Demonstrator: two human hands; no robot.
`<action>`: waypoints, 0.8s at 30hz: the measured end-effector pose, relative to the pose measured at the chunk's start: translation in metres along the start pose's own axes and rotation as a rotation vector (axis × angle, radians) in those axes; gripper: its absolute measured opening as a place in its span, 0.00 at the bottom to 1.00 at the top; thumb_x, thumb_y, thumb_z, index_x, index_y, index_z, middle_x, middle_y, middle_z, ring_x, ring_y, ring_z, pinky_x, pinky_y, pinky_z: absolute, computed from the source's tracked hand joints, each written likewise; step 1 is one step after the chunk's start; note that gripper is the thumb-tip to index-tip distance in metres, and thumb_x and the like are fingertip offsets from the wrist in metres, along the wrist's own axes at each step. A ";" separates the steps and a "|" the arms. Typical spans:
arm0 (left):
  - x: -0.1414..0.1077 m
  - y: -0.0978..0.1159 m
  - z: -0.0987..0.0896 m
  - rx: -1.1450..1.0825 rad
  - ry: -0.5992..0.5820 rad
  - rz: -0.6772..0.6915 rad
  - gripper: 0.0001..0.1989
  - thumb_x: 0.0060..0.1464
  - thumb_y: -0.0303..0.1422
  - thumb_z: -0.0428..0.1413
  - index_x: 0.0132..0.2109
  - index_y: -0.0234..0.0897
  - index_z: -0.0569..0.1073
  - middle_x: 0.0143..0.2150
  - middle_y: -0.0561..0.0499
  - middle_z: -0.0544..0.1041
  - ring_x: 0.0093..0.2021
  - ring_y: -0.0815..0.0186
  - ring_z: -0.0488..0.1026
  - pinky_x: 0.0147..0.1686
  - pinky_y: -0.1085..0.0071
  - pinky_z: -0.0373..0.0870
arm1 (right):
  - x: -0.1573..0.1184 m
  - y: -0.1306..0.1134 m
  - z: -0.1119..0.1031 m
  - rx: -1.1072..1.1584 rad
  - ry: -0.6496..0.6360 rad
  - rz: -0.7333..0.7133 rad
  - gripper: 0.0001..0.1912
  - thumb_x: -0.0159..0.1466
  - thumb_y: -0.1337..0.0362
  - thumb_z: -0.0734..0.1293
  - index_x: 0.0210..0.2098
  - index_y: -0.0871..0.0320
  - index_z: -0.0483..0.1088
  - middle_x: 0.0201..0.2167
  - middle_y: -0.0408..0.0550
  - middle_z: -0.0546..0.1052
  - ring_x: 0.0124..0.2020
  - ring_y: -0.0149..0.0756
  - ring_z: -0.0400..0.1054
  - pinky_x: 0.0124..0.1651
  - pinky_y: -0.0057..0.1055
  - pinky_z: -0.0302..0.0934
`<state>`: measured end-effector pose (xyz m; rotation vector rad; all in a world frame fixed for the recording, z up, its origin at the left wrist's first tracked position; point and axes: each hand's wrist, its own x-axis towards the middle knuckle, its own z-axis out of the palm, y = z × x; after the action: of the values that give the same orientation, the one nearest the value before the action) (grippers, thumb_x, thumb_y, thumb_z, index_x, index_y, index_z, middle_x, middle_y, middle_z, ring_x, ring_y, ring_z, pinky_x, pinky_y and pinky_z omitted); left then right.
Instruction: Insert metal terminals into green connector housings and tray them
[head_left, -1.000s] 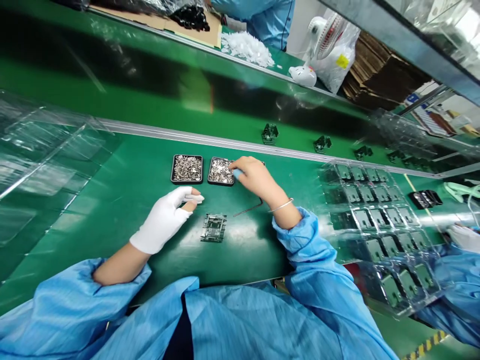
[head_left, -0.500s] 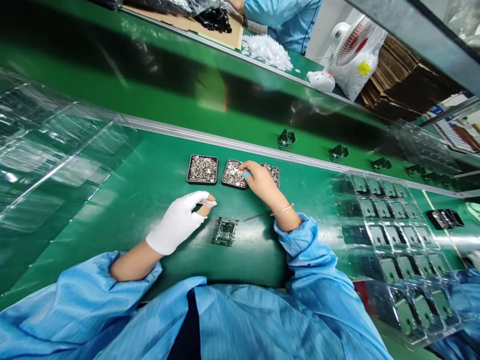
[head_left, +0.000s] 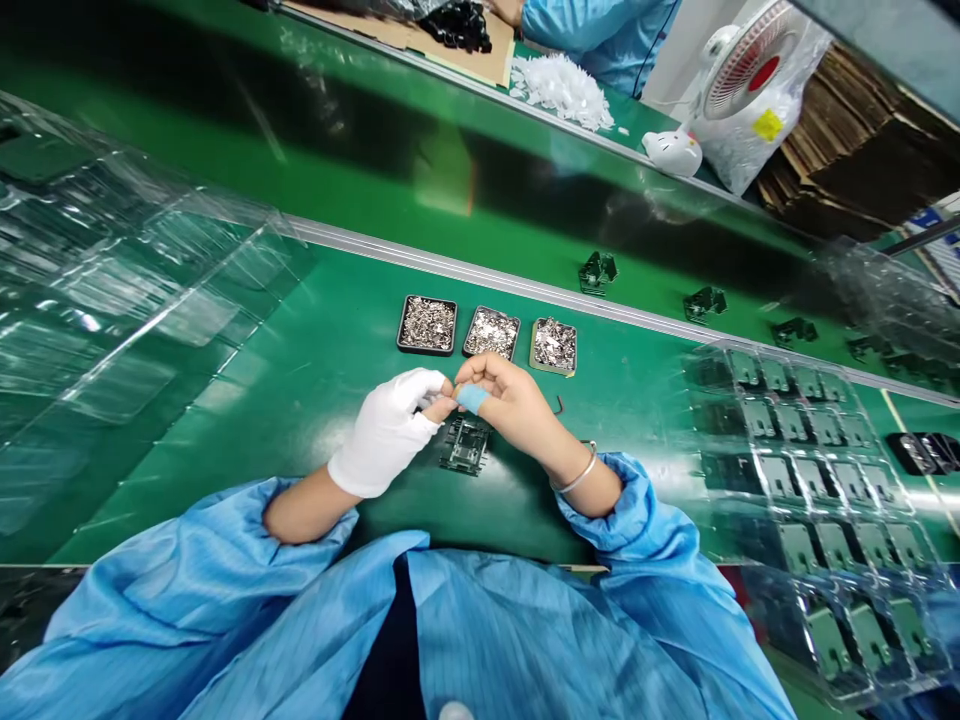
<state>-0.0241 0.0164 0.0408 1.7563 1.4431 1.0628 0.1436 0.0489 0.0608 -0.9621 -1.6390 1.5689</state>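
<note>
My left hand (head_left: 390, 430), in a white glove with bare thumb and fingertip, pinches at the fingertips just above a green circuit board assembly (head_left: 464, 446). Against it my right hand (head_left: 510, 405), with a light blue wrap on one finger, is also pinched. Whatever lies between the fingertips is too small to make out. The board assembly rests on the green table with pins at its edges. Beyond the hands stand three small trays of shiny metal parts: a left tray (head_left: 399, 342), a middle tray (head_left: 466, 350) and a right tray (head_left: 533, 365). A hex key (head_left: 559, 405) lies partly hidden behind my right hand.
Clear plastic trays with green boards (head_left: 780, 478) are stacked at the right; more clear trays (head_left: 180, 310) stand left. Several board assemblies (head_left: 598, 272) sit beyond the metal rail (head_left: 420, 268). Across the bench are a white parts pile (head_left: 561, 90), a fan (head_left: 750, 70) and a co-worker's sleeve (head_left: 592, 30).
My right hand has moved back from the middle and right trays to meet my left hand's fingertips above the board assembly. The camera view has shifted slightly.
</note>
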 end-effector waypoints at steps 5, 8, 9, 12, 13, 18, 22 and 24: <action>-0.005 0.004 0.002 -0.136 -0.078 -0.042 0.11 0.56 0.40 0.51 0.31 0.39 0.68 0.26 0.55 0.70 0.26 0.67 0.69 0.30 0.71 0.67 | -0.009 0.006 -0.002 0.174 -0.054 0.076 0.13 0.57 0.57 0.71 0.35 0.57 0.67 0.30 0.42 0.73 0.31 0.28 0.67 0.39 0.29 0.64; -0.007 0.009 0.003 -0.011 -0.072 0.015 0.14 0.56 0.43 0.48 0.29 0.39 0.66 0.26 0.53 0.70 0.28 0.66 0.68 0.31 0.69 0.68 | -0.013 0.006 -0.002 0.137 -0.061 0.122 0.14 0.54 0.57 0.73 0.32 0.58 0.68 0.28 0.40 0.72 0.28 0.26 0.64 0.35 0.26 0.62; -0.008 0.009 0.003 0.033 -0.076 0.040 0.15 0.57 0.43 0.47 0.28 0.40 0.66 0.27 0.52 0.71 0.29 0.65 0.69 0.32 0.69 0.68 | -0.014 0.005 -0.002 0.135 -0.080 0.145 0.15 0.53 0.57 0.74 0.32 0.58 0.68 0.27 0.39 0.71 0.27 0.26 0.64 0.34 0.26 0.62; -0.009 0.004 0.001 0.093 -0.113 0.112 0.16 0.58 0.43 0.45 0.29 0.40 0.66 0.29 0.49 0.73 0.32 0.63 0.71 0.37 0.67 0.70 | -0.018 0.001 -0.006 0.155 -0.139 0.193 0.17 0.52 0.55 0.74 0.30 0.58 0.66 0.24 0.39 0.71 0.26 0.26 0.64 0.32 0.26 0.62; -0.010 0.001 -0.001 0.087 -0.122 0.142 0.15 0.58 0.43 0.46 0.31 0.40 0.68 0.31 0.49 0.74 0.34 0.62 0.72 0.40 0.66 0.71 | -0.020 0.000 -0.008 0.151 -0.139 0.187 0.17 0.52 0.55 0.74 0.30 0.58 0.66 0.24 0.39 0.71 0.26 0.26 0.64 0.32 0.26 0.62; -0.016 -0.015 0.001 0.104 -0.275 0.267 0.33 0.48 0.49 0.59 0.56 0.34 0.65 0.56 0.38 0.71 0.58 0.50 0.68 0.58 0.56 0.65 | -0.036 0.002 -0.026 -0.003 0.007 0.071 0.08 0.61 0.60 0.67 0.34 0.58 0.66 0.29 0.42 0.73 0.30 0.28 0.68 0.37 0.28 0.64; -0.019 -0.019 0.012 0.193 -0.422 0.186 0.26 0.50 0.42 0.57 0.54 0.34 0.66 0.52 0.39 0.73 0.54 0.51 0.71 0.54 0.57 0.69 | -0.045 0.013 -0.028 -0.326 0.070 -0.041 0.03 0.63 0.65 0.62 0.34 0.57 0.67 0.31 0.44 0.73 0.33 0.31 0.68 0.39 0.29 0.62; -0.019 -0.017 0.015 0.185 -0.370 0.172 0.22 0.52 0.42 0.54 0.51 0.34 0.66 0.47 0.42 0.73 0.48 0.55 0.73 0.49 0.60 0.71 | -0.047 0.017 -0.025 -0.460 0.060 -0.153 0.03 0.63 0.68 0.62 0.34 0.57 0.67 0.35 0.46 0.73 0.38 0.32 0.67 0.43 0.31 0.62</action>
<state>-0.0209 0.0021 0.0151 2.1089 1.2057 0.6526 0.1898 0.0211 0.0467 -1.0689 -2.0239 1.0706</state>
